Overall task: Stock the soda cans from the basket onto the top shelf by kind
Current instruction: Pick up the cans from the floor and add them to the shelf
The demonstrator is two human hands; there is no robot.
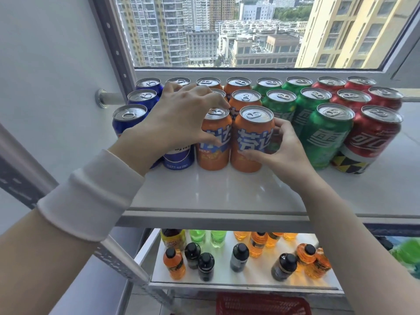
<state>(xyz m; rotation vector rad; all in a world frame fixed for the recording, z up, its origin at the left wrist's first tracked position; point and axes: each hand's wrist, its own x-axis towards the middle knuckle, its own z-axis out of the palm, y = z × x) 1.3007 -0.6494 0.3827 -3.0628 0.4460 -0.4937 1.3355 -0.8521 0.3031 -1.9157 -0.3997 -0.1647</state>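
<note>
Left grip point(181, 119): bare hand, fingers curled over the rim of the front-left orange aluminium soda can point(213, 153), thumb on its label; grasping it.
Right grip point(281, 151): clasps the front-right orange aluminium soda can point(250, 142), thumb low on the front, fingers tucked in on the green side.
Held cans: upright, touching, front of the orange block on the white top shelf point(227, 192).
Neighbours: blue cans point(129, 114) left, green cans point(327, 133) then red cans point(372, 135) right; sorted by kind.
Red plastic basket point(261, 303): on the floor below; contents not visible.
Stage, judged: last squaring-up.
Risk: left wrist lies across the front blue cans, so a sideways shove could tip one; right fingers wedged in could jostle the green cans.
</note>
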